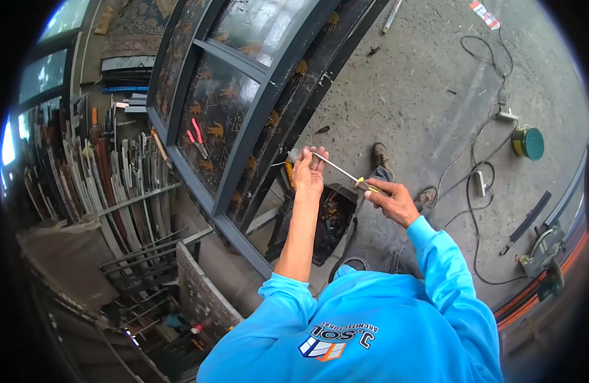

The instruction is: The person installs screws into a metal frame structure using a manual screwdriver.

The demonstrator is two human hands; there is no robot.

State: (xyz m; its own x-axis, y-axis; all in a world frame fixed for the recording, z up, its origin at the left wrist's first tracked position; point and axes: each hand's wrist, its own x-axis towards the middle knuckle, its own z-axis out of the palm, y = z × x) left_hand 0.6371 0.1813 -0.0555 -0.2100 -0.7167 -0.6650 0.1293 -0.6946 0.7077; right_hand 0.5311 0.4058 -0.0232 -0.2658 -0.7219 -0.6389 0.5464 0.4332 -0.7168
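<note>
My right hand (394, 203) is closed round the yellow and black handle of a screwdriver (338, 168), whose long metal shaft points up and left. Its tip reaches the fingers of my left hand (309, 173), which are curled near the edge of a dark framed panel (276, 83). A small pale item (294, 155) shows beside those fingers, too small to name. Whether my left fingers grip the shaft tip or a small part is hidden. Red-handled pliers (197, 139) lie on the panel's glass, left of my hands.
Below my left forearm sits a black bin (333, 223) of small tools and parts. Cables with white sockets (479, 183) and a green tub (528, 143) are on the concrete floor at right. Long metal profiles (119, 175) stand at left. My shoes (382, 157) are beneath my hands.
</note>
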